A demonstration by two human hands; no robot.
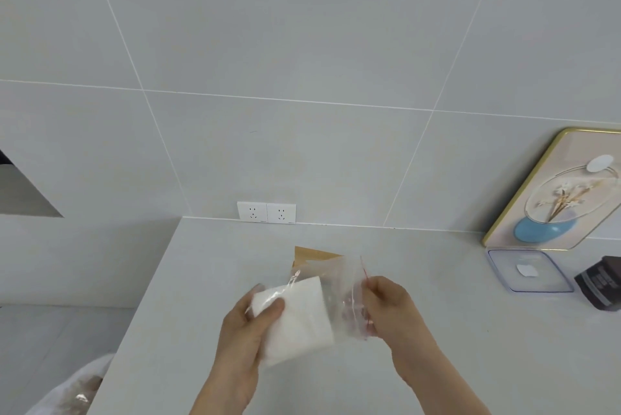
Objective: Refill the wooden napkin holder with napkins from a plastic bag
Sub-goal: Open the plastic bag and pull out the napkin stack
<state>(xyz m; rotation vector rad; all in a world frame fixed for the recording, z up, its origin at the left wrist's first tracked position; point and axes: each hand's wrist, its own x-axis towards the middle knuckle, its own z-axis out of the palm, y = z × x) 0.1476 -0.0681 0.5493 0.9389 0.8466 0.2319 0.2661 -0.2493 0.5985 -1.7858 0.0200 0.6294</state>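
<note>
Both hands hold things above the counter (420,280) near its front edge. The left hand (248,324) is closed around a stack of white napkins (299,317), thumb pressing its top. The right hand (386,303) pinches the clear plastic bag (342,283) by its red-striped mouth. Just behind them, toward the wall, stands the wooden napkin holder (311,255), mostly hidden by the bag. The napkins look light, soft and easily fanned apart, so a grip squeezing the whole stack flat across both faces seems wisest; the bag is limp and slick.

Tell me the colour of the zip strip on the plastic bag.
Red, on an otherwise clear plastic bag; the head view shows it running beside the right hand.
</note>
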